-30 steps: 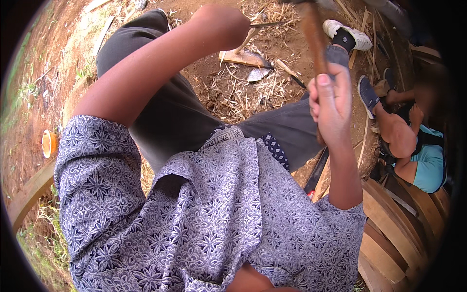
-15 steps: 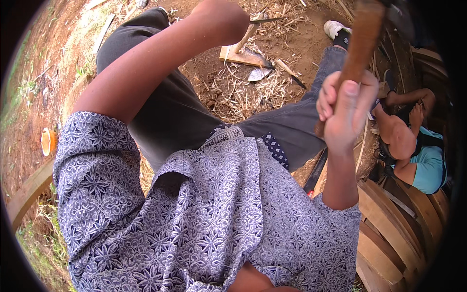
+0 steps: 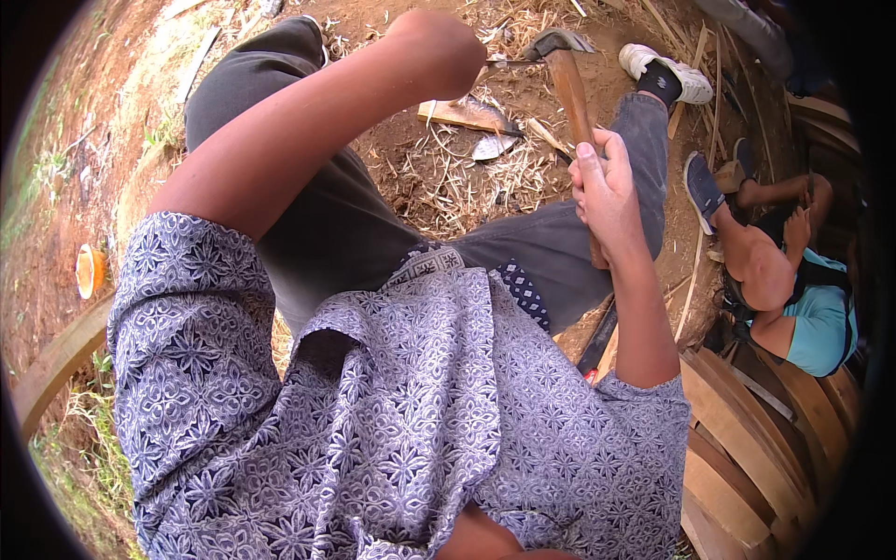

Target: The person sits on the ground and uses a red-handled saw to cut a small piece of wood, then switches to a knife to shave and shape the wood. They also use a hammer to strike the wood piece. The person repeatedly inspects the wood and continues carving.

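Observation:
My right hand [image 3: 609,191] is wrapped round the wooden handle of a hammer [image 3: 571,98], whose dark metal head [image 3: 558,42] is up at the far side. Out in front, my left hand [image 3: 437,56] is closed. From its right side sticks a thin dark metal blade [image 3: 511,63]; its grip is hidden in the fist. The hammer head lies close to the blade's tip, and I cannot tell whether they touch. Below my left hand a flat wooden board [image 3: 467,115] lies on the ground beside a grey, flat piece [image 3: 495,147].
Wood shavings [image 3: 457,187] litter the dirt between my legs. A wooden-handled tool [image 3: 549,136] lies near the board. Another person [image 3: 807,308] sits at the right, above stacked curved planks [image 3: 747,448]. An orange cup-like object [image 3: 91,271] and a wooden beam [image 3: 61,364] are at the left.
The hammer has swung down and leftward with my right hand, bringing its head beside the blade. My left hand has shifted slightly nearer, still closed on the blade.

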